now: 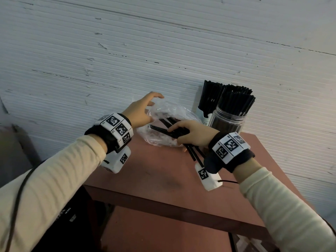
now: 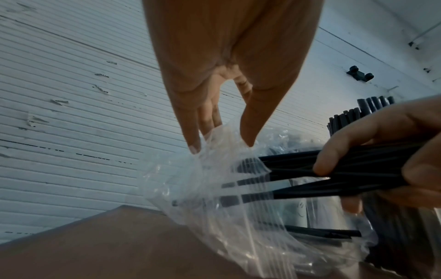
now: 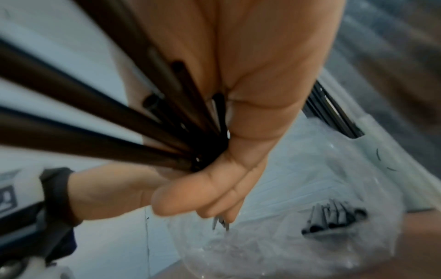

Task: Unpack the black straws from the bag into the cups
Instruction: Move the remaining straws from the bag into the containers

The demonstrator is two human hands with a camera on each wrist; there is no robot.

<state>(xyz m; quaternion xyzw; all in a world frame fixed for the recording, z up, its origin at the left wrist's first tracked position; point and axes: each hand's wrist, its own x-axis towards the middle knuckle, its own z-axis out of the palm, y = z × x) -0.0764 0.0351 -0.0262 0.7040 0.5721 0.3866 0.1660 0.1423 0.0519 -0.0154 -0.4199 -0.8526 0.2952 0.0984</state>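
Observation:
A crumpled clear plastic bag (image 1: 169, 111) (image 2: 214, 217) (image 3: 286, 236) lies on the reddish table (image 1: 154, 179) by the wall. My right hand (image 1: 183, 132) (image 2: 381, 151) (image 3: 238, 169) grips a bundle of black straws (image 1: 163, 130) (image 2: 298, 175) (image 3: 95, 113) whose far ends still reach into the bag's mouth. My left hand (image 1: 145, 108) (image 2: 222, 145) hovers over the bag's left side, fingers straight and spread, tips touching the plastic. A few straws (image 3: 334, 219) remain inside the bag. Right of the bag stand a clear jar (image 1: 227, 122) and a white cup (image 1: 203, 115), both packed with black straws.
A white ribbed wall (image 1: 127, 51) stands right behind the bag and cups. The table's front edge (image 1: 163, 206) is near me, with a lower shelf under it. A dark object (image 1: 69, 215) sits low on the left beside the table.

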